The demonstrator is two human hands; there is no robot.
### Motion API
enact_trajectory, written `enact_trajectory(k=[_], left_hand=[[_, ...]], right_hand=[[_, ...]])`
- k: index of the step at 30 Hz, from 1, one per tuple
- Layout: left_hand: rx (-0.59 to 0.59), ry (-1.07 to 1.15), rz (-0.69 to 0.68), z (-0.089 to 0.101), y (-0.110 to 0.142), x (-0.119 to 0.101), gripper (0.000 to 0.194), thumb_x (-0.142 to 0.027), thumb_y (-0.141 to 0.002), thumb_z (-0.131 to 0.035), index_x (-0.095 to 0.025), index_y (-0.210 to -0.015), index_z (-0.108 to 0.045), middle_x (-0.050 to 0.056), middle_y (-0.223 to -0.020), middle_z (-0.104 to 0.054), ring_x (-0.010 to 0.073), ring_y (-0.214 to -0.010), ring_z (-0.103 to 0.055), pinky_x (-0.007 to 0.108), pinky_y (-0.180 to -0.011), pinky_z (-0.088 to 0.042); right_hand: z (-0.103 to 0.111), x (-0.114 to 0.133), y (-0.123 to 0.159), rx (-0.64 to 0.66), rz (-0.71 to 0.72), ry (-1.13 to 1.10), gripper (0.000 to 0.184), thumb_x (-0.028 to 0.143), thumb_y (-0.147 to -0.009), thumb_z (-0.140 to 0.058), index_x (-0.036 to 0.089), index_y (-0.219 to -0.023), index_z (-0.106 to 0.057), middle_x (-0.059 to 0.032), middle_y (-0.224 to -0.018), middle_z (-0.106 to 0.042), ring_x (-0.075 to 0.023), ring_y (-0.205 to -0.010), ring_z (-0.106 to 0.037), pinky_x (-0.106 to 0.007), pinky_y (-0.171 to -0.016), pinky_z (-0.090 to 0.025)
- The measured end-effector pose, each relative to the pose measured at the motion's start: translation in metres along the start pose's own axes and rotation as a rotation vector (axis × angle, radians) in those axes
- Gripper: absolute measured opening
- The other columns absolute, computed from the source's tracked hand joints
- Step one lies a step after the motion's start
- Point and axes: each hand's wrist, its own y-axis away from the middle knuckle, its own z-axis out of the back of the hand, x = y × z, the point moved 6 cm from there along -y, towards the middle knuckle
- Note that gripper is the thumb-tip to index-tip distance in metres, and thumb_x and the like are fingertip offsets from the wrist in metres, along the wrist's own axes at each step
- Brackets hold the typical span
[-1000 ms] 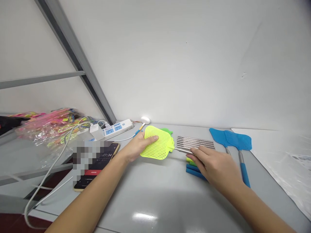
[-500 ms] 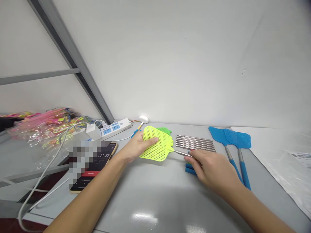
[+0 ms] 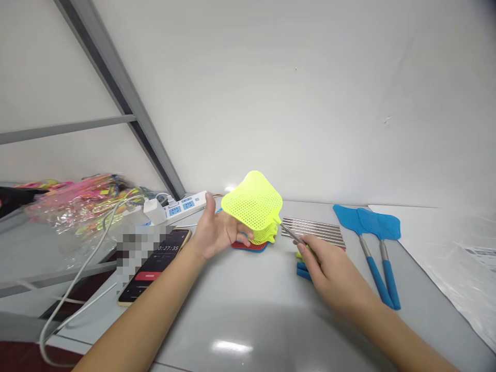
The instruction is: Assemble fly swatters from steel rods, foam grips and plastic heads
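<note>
A yellow mesh fly swatter head (image 3: 256, 204) is raised off the grey table, fixed on a thin metal rod that my right hand (image 3: 333, 276) pinches near its lower end. My left hand (image 3: 215, 232) sits just left of the head, fingers apart and palm turned up, touching nothing I can make out. Under the raised head lies a stack of more swatter heads (image 3: 251, 244), yellow on red. A row of bare metal rods (image 3: 313, 230) lies behind my right hand. Blue and yellow foam grips (image 3: 303, 268) show beside that hand's fingers.
Two finished blue swatters (image 3: 372, 243) lie at the right, beside a clear plastic bag (image 3: 457, 248). A phone (image 3: 155, 263) showing a timer, a power strip (image 3: 182, 204) with cables, and a bag of colourful parts (image 3: 77, 199) are at the left. A white wall stands close behind.
My right hand has lifted the yellow swatter by its rod, so the head now stands above the stack. My left hand has let go of the head and opened.
</note>
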Motion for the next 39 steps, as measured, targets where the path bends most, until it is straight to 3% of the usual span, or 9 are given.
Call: enact_trajectory(k=[3, 6, 10, 14, 19, 22, 27, 33, 39], left_hand=[[0.134, -0.096, -0.032, -0.026, -0.001, 0.009, 0.096, -0.088, -0.060, -0.052, -0.021, -0.128, -0.056, 0.016, -0.121, -0.063, 0.0286, -0.093, -0.066, 0.037, -0.077, -0.053], [0.154, -0.180, -0.069, -0.046, -0.004, 0.026, 0.070, -0.068, -0.076, -0.061, -0.020, -0.126, -0.058, 0.016, -0.124, -0.061, 0.0267, -0.100, -0.064, 0.038, -0.086, -0.050], [0.030, -0.168, -0.092, -0.050, -0.007, 0.042, 0.040, -0.050, -0.092, -0.051, -0.016, -0.104, -0.069, 0.014, -0.111, -0.067, 0.0215, -0.093, -0.064, 0.035, -0.084, -0.049], [0.080, -0.048, -0.022, -0.051, -0.007, 0.049, 0.044, -0.050, -0.095, -0.043, -0.016, -0.091, -0.071, 0.013, -0.104, -0.069, 0.0203, -0.084, -0.065, 0.035, -0.080, -0.049], [0.104, 0.037, -0.011, -0.050, -0.006, 0.047, 0.041, -0.045, -0.096, -0.044, -0.014, -0.087, -0.069, 0.013, -0.100, -0.070, 0.0208, -0.089, -0.066, 0.036, -0.085, -0.049], [0.138, 0.031, -0.005, -0.052, -0.005, 0.046, 0.039, -0.044, -0.096, -0.046, -0.014, -0.087, -0.068, 0.013, -0.100, -0.071, 0.0222, -0.095, -0.066, 0.037, -0.090, -0.047], [0.188, -0.011, 0.050, -0.056, -0.003, 0.053, 0.037, -0.043, -0.095, -0.049, -0.012, -0.084, -0.066, 0.016, -0.108, -0.071, 0.0238, -0.097, -0.067, 0.039, -0.093, -0.046], [0.127, -0.019, 0.039, -0.057, -0.003, 0.055, 0.035, -0.043, -0.094, -0.051, -0.013, -0.082, -0.064, 0.015, -0.103, -0.072, 0.0232, -0.093, -0.068, 0.039, -0.091, -0.047], [0.068, -0.090, -0.024, -0.056, -0.003, 0.049, 0.036, -0.044, -0.093, -0.054, -0.012, -0.081, -0.065, 0.015, -0.100, -0.073, 0.0223, -0.089, -0.069, 0.037, -0.088, -0.048]], right_hand=[[-0.006, 0.004, 0.003, 0.014, -0.022, -0.116, 0.022, 0.037, -0.098, -0.037, 0.024, -0.090, -0.053, -0.0037, -0.080, -0.065, -0.0195, -0.069, -0.059, -0.029, -0.059, -0.039], [-0.021, 0.010, 0.009, 0.065, -0.031, -0.264, 0.023, 0.039, -0.097, -0.038, 0.023, -0.093, -0.054, -0.0035, -0.079, -0.065, -0.0195, -0.069, -0.058, -0.029, -0.059, -0.039], [-0.044, 0.014, 0.015, 0.131, -0.130, -0.593, 0.025, 0.044, -0.095, -0.044, 0.022, -0.092, -0.055, 0.0017, -0.064, -0.056, -0.0145, -0.056, -0.051, -0.025, -0.050, -0.036], [-0.069, 0.017, 0.021, 0.403, -0.381, -1.220, 0.029, 0.049, -0.094, -0.043, 0.022, -0.091, -0.052, 0.0111, -0.046, -0.037, -0.0075, -0.030, -0.027, -0.021, -0.033, -0.029], [-0.071, 0.022, 0.023, 0.603, -0.476, -1.678, 0.025, 0.042, -0.096, -0.041, 0.021, -0.099, -0.054, 0.0112, -0.044, -0.042, -0.0061, -0.027, -0.021, -0.019, -0.030, -0.033], [-0.077, 0.018, 0.023, 0.611, -0.493, -1.669, 0.029, 0.043, -0.096, -0.041, 0.019, -0.093, -0.056, 0.0088, -0.042, -0.046, -0.0068, -0.026, -0.026, -0.019, -0.031, -0.037], [-0.088, 0.017, 0.025, 0.530, -0.524, -1.511, 0.051, 0.062, -0.093, -0.037, 0.017, -0.082, -0.058, 0.0029, -0.038, -0.053, -0.0083, -0.026, -0.036, -0.021, -0.033, -0.040], [-0.088, 0.019, 0.025, 0.473, -0.515, -1.497, 0.041, 0.056, -0.091, -0.049, 0.018, -0.079, -0.056, 0.0030, -0.042, -0.057, -0.0095, -0.029, -0.044, -0.020, -0.034, -0.039], [-0.085, 0.013, 0.019, 0.392, -0.491, -1.307, 0.045, 0.058, -0.089, -0.050, 0.016, -0.072, -0.055, -0.0004, -0.045, -0.060, -0.0109, -0.031, -0.050, -0.019, -0.034, -0.037]])
